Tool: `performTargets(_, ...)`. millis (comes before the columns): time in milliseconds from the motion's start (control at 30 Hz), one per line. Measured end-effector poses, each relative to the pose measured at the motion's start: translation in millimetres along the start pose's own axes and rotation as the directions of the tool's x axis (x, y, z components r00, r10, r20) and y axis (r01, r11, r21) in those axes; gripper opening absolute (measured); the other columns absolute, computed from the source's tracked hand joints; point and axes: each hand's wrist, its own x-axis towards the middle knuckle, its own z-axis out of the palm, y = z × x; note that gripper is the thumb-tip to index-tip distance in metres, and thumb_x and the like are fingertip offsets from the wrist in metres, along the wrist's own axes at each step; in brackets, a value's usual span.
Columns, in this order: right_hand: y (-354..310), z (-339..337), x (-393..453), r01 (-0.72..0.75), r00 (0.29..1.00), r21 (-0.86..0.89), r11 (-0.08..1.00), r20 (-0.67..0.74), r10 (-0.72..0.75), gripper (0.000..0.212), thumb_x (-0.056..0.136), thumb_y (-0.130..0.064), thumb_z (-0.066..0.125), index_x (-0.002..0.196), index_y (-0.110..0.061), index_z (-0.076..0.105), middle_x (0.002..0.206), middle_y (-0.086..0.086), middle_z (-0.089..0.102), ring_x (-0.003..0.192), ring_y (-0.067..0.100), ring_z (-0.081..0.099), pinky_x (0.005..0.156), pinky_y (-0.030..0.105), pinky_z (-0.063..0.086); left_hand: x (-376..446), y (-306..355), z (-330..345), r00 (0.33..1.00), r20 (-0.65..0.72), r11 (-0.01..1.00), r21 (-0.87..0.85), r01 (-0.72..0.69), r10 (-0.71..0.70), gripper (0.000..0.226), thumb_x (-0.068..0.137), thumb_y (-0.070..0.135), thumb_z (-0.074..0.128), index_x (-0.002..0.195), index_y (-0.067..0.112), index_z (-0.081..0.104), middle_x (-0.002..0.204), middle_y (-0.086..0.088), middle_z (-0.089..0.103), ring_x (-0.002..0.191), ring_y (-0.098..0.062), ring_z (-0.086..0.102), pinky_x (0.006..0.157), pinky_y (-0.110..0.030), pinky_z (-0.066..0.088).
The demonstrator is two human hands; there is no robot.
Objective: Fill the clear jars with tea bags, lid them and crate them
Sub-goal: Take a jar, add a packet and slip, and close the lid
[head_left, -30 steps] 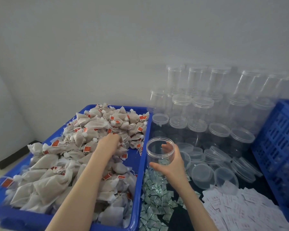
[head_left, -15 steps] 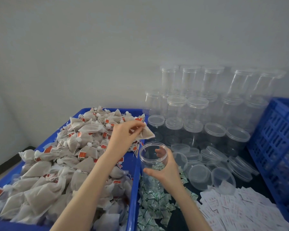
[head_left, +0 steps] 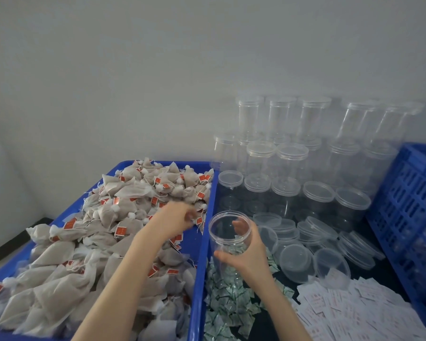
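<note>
At lower centre of the frame the right hand [head_left: 250, 254] holds an open clear jar [head_left: 228, 238] upright, thumb on the near wall and fingers curled round the far side, seen through the plastic. The jar stands over a scatter of small green-and-white sachets [head_left: 228, 303] on the dark worktop [head_left: 362, 271], just right of the blue tub's [head_left: 202, 242] wall. The left hand [head_left: 180, 219] is motion-blurred over the tea bags [head_left: 103, 232] heaped in that tub, near its right edge; its grip cannot be made out, nor whether it holds a bag. Right of the held jar lie loose clear lids [head_left: 296, 263], some overlapping. Behind them, at centre right, lidded empty jars [head_left: 290, 158] are stacked in tiers against the grey wall. White paper slips [head_left: 364, 313] fill the lower right, beside a blue lattice crate [head_left: 408, 212] at the right edge.
</note>
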Motion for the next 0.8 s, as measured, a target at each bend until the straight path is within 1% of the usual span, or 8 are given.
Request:
performTargets(33,0.0,-0.3,-0.1,0.0,1.0,-0.004,1.0,0.001,0.0,0.079,0.062,-0.018,0.093,0.119,-0.043,0.046,0.125,-0.019,0.055,0.116,-0.01,0.05,0.084,0.002,0.04,1.5,-6.9,10.1,0.983,0.163,0.981,0.187,0.053,-0.084,0.035,0.089,0.02,0.065,0.124,0.023,0.06,0.119,0.003,0.063,0.1,-0.01,0.06,0.083,-0.019,0.047)
performTargets(100,-0.4,-1.2,0.5,0.004,1.0,-0.011,1.0,-0.002,-0.004,0.078,0.062,-0.021,0.093,0.119,-0.044,0.046,0.125,-0.021,0.055,0.114,-0.014,0.05,0.082,0.001,0.04,0.2,-11.9,28.7,0.896,0.387,0.931,0.356,0.075,-0.22,0.046,0.085,0.023,0.066,0.131,0.025,0.056,0.129,0.001,0.058,0.109,-0.019,0.059,0.091,-0.031,0.05)
performTargets(167,-1.3,-1.7,1.5,0.009,1.0,-0.015,1.0,-0.009,-0.01,0.078,0.062,-0.021,0.093,0.119,-0.044,0.046,0.125,-0.021,0.055,0.112,-0.017,0.049,0.082,-0.001,0.039,-1.2,-10.9,40.4,0.852,0.445,0.915,0.392,0.09,-0.275,0.046,0.085,0.026,0.065,0.13,0.024,0.057,0.127,0.0,0.06,0.102,-0.02,0.062,0.084,-0.031,0.053)
performTargets(233,-2.2,-1.1,1.8,0.009,1.0,-0.018,1.0,-0.01,-0.009,0.078,0.061,-0.021,0.093,0.118,-0.044,0.046,0.125,-0.021,0.055,0.111,-0.019,0.048,0.081,-0.002,0.038,0.5,-9.7,45.0,0.855,0.43,0.898,0.432,0.09,-0.292,0.044,0.085,0.027,0.067,0.128,0.019,0.059,0.123,-0.003,0.063,0.103,-0.021,0.062,0.088,-0.032,0.053)
performTargets(400,-1.4,-1.3,0.9,0.001,1.0,-0.012,1.0,0.005,-0.001,0.078,0.061,-0.023,0.093,0.119,-0.045,0.045,0.125,-0.021,0.055,0.112,-0.018,0.048,0.082,-0.001,0.039,5.8,-12.6,33.9,0.935,0.299,0.96,0.254,0.115,-0.191,0.034,0.088,0.024,0.065,0.121,0.02,0.062,0.115,0.0,0.065,0.098,-0.017,0.062,0.084,-0.03,0.051)
performTargets(533,-1.0,-1.8,0.8,-0.004,1.0,-0.014,1.0,0.014,0.004,0.079,0.061,-0.021,0.093,0.119,-0.046,0.045,0.126,-0.02,0.055,0.114,-0.014,0.049,0.083,0.0,0.038,4.2,-2.7,6.9,1.0,-0.024,0.997,-0.071,0.008,-0.009,0.021,0.089,0.027,0.064,0.11,0.022,0.062,0.096,0.011,0.06,0.087,-0.006,0.058,0.072,-0.015,0.044)
performTargets(667,-1.9,0.1,2.2,-0.014,0.999,-0.02,1.0,0.038,0.015,0.079,0.062,-0.021,0.093,0.119,-0.046,0.044,0.127,-0.02,0.054,0.114,-0.015,0.048,0.081,-0.002,0.038,-6.3,19.3,-23.9,0.94,-0.337,0.871,-0.448,-0.203,0.046,0.02,0.085,0.023,0.069,0.099,0.034,0.059,0.093,0.02,0.063,0.087,0.004,0.061,0.074,-0.012,0.048)
performTargets(800,-5.4,2.4,3.6,-0.01,0.998,-0.008,1.0,0.054,0.01,0.081,0.061,-0.021,0.094,0.124,-0.041,0.046,0.126,-0.02,0.055,0.11,-0.019,0.049,0.08,-0.002,0.038,-14.0,37.6,-31.9,0.933,-0.34,0.658,-0.678,-0.328,0.115,0.025,0.086,0.014,0.07,0.106,0.026,0.062,0.099,0.013,0.07,0.095,-0.001,0.066,0.079,-0.014,0.052)
